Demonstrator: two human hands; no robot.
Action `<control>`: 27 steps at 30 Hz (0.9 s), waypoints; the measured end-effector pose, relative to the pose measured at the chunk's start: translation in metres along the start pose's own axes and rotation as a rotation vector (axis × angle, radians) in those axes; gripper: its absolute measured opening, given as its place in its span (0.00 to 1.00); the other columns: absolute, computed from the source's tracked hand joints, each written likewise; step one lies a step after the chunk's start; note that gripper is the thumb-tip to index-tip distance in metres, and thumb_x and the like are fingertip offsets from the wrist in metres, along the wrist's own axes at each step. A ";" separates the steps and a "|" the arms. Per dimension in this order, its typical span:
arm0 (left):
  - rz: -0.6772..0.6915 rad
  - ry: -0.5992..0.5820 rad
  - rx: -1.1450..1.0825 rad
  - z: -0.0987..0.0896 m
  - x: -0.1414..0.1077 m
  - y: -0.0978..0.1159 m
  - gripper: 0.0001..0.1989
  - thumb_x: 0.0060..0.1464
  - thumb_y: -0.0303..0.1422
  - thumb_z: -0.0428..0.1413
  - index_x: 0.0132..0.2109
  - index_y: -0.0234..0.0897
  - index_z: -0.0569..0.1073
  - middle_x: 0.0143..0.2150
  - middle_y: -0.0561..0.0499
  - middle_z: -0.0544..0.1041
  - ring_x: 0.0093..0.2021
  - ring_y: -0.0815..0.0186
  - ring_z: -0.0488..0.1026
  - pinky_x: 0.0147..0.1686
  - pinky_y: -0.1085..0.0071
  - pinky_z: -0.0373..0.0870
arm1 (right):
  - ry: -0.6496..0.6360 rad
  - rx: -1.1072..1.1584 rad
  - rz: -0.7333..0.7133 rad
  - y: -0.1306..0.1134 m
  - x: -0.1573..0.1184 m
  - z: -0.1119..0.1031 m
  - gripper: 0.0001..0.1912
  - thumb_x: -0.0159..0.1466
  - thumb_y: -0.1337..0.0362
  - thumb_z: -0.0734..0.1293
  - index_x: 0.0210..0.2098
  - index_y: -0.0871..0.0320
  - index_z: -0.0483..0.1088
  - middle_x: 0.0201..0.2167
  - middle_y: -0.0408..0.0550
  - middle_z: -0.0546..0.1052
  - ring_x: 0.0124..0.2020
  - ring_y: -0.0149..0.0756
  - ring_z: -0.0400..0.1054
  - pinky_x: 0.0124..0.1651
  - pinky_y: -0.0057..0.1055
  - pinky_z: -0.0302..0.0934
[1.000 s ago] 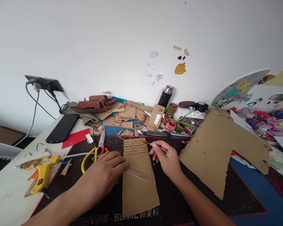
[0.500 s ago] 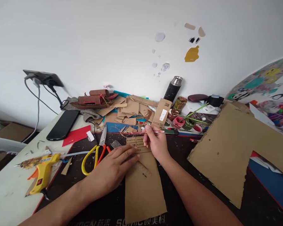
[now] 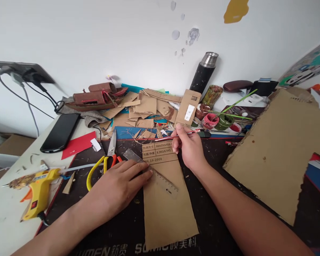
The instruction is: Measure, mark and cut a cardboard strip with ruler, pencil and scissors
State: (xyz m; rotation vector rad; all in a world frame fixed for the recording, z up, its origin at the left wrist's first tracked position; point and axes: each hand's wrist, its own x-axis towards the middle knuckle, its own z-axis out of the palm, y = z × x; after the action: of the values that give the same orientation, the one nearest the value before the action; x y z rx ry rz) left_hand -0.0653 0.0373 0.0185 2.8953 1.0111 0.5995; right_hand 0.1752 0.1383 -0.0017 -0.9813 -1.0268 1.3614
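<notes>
A long piece of cardboard (image 3: pixel 165 213) with printed text at its far end lies on the dark mat. Across it, slanting, is a clear ruler (image 3: pixel 164 181). My left hand (image 3: pixel 122 181) lies over the ruler's middle, fingers stretched out and pressing on it and the cardboard. My right hand (image 3: pixel 188 147) is closed around a thin red pencil-like stick (image 3: pixel 166 138), above the cardboard's far right corner. The stick points left, and its tip appears clear of the ruler.
Scissors (image 3: pixel 112 144) and a yellow glue gun (image 3: pixel 42 192) lie to the left, near a phone (image 3: pixel 61 133). Cardboard scraps (image 3: pixel 146 105), paint jars (image 3: pixel 210 121) and a flask (image 3: pixel 204 73) stand behind. A large cardboard sheet (image 3: pixel 264 156) is at right.
The view has shifted downward and closer. The ruler under my left hand shows more clearly. My right hand still holds the stick, now a little farther from my left hand.
</notes>
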 end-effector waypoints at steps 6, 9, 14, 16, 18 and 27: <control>0.039 -0.026 0.031 0.006 -0.002 0.003 0.20 0.75 0.24 0.44 0.64 0.32 0.75 0.62 0.40 0.82 0.52 0.52 0.81 0.48 0.55 0.84 | -0.012 -0.023 -0.010 0.000 -0.001 0.000 0.30 0.61 0.34 0.77 0.28 0.55 0.75 0.13 0.38 0.69 0.13 0.30 0.63 0.16 0.25 0.54; 0.006 -0.017 0.037 0.007 -0.002 0.001 0.19 0.75 0.24 0.46 0.63 0.32 0.76 0.63 0.40 0.82 0.53 0.51 0.81 0.49 0.53 0.84 | -0.007 -0.032 -0.009 0.000 -0.001 0.000 0.31 0.60 0.33 0.77 0.28 0.56 0.75 0.13 0.38 0.69 0.13 0.29 0.62 0.16 0.25 0.54; 0.015 -0.019 0.017 0.003 -0.001 0.000 0.17 0.76 0.26 0.47 0.61 0.32 0.77 0.61 0.39 0.83 0.52 0.50 0.82 0.47 0.53 0.84 | -0.010 -0.048 -0.012 -0.001 -0.001 0.000 0.31 0.61 0.32 0.76 0.27 0.55 0.74 0.13 0.38 0.69 0.13 0.30 0.62 0.16 0.24 0.54; 0.025 -0.023 0.003 0.000 0.000 0.000 0.16 0.76 0.26 0.47 0.59 0.32 0.78 0.59 0.38 0.83 0.51 0.51 0.82 0.46 0.55 0.84 | -0.013 -0.052 -0.014 0.000 -0.002 0.000 0.31 0.61 0.33 0.76 0.27 0.55 0.74 0.13 0.38 0.69 0.14 0.30 0.62 0.17 0.25 0.54; 0.031 -0.029 -0.009 -0.004 0.000 0.000 0.15 0.76 0.26 0.48 0.57 0.32 0.78 0.57 0.38 0.83 0.49 0.53 0.82 0.44 0.57 0.83 | -0.015 -0.055 -0.013 0.000 -0.002 0.000 0.31 0.62 0.33 0.76 0.28 0.55 0.75 0.13 0.38 0.69 0.14 0.30 0.62 0.17 0.25 0.54; 0.031 -0.069 -0.027 -0.018 -0.002 0.006 0.15 0.72 0.22 0.47 0.53 0.33 0.79 0.53 0.40 0.85 0.45 0.56 0.82 0.45 0.61 0.81 | -0.016 -0.094 0.005 -0.002 -0.004 -0.001 0.30 0.63 0.33 0.76 0.28 0.55 0.74 0.14 0.39 0.69 0.15 0.30 0.62 0.18 0.26 0.55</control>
State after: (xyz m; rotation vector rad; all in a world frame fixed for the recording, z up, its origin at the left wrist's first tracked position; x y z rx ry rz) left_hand -0.0690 0.0293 0.0353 2.8916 0.9437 0.5071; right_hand 0.1772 0.1347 0.0003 -1.0443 -1.1092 1.3368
